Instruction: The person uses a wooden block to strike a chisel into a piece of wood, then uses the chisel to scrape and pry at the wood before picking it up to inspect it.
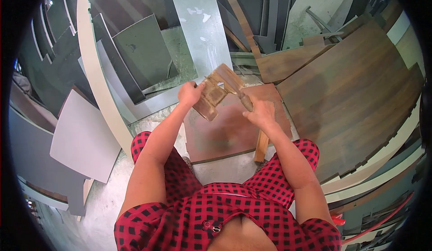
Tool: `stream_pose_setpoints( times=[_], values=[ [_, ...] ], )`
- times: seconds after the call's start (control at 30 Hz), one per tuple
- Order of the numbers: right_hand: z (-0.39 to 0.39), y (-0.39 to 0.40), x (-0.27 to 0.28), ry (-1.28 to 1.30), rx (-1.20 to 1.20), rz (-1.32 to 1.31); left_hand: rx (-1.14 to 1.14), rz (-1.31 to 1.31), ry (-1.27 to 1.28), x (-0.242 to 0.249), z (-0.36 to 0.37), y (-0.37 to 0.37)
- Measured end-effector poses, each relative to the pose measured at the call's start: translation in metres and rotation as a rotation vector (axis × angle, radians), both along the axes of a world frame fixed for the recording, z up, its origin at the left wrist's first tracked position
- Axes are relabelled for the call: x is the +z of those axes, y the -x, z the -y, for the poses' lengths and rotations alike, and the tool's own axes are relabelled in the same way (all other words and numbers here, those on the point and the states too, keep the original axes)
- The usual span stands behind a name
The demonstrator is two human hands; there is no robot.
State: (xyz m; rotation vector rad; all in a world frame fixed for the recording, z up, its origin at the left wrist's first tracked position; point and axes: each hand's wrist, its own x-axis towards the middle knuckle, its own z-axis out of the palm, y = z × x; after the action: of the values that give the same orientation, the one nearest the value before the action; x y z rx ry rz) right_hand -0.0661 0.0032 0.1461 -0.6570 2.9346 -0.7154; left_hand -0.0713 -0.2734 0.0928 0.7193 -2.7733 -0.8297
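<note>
Near the middle of the frame, a little above centre, both hands meet on a small wooden piece point(215, 93) made of worn brown boards joined at an angle. The left hand point(191, 93) is clenched around the piece's left side, fingers wrapped over its edge, and holds it up off the floor. The right hand point(260, 112) is closed around the rounded wooden handle of a tool point(243, 99), whose working end rests against the upper right of the wooden piece; the tip itself is too small to make out.

Below the hands, flat on the floor, lies a reddish-brown board point(227, 134), with a narrow wooden strip point(261, 145) lying at its right edge, partly hidden under the right forearm. Filling the right of the frame is a large dark brown panel point(360, 93) with a curved, stepped lower edge. Leaning at the top centre is a tall pale grey-green sheet point(198, 26), and to its left stands a darker grey board point(144, 48). A long cream curved strip point(96, 84) sweeps down the left side, and further lower left lies a light grey panel point(83, 138). The lower part of the frame shows the person's red and black checked clothing point(216, 206) and bare concrete floor point(225, 168) between the knees.
</note>
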Motion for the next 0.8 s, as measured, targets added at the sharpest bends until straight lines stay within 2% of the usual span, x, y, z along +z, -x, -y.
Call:
stream_pose_setpoints(
  times=[0.07, 0.17, 0.3, 0.4, 0.43, 0.57, 0.63, 0.8],
  values=[
    [-0.003, -0.002, -0.022, -0.026, 0.069, -0.029, 0.016, -0.001, 0.004, 0.007, 0.003, 0.001],
    [0.004, -0.009, -0.024, -0.105, 0.089, -0.115, -0.002, -0.019, -0.003, 0.013, -0.005, -0.001],
    [0.012, -0.005, -0.033, -0.193, 0.015, -0.125, -0.163, -0.047, 0.023, 0.012, -0.032, -0.008],
    [0.015, -0.003, -0.026, -0.190, -0.007, -0.029, -0.255, 0.000, 0.051, 0.012, -0.053, -0.015],
    [0.015, 0.001, -0.025, -0.111, -0.023, 0.036, -0.283, 0.033, 0.056, 0.011, -0.056, -0.017],
    [0.008, 0.003, 0.000, 0.023, -0.027, 0.059, -0.164, -0.018, 0.063, 0.001, -0.020, -0.004],
    [0.002, -0.002, -0.005, -0.018, 0.002, 0.024, -0.034, -0.071, 0.039, 0.004, 0.000, 0.000],
    [0.004, -0.007, -0.017, -0.126, 0.064, 0.007, -0.031, -0.059, 0.031, 0.016, -0.002, 0.002]
  ],
)
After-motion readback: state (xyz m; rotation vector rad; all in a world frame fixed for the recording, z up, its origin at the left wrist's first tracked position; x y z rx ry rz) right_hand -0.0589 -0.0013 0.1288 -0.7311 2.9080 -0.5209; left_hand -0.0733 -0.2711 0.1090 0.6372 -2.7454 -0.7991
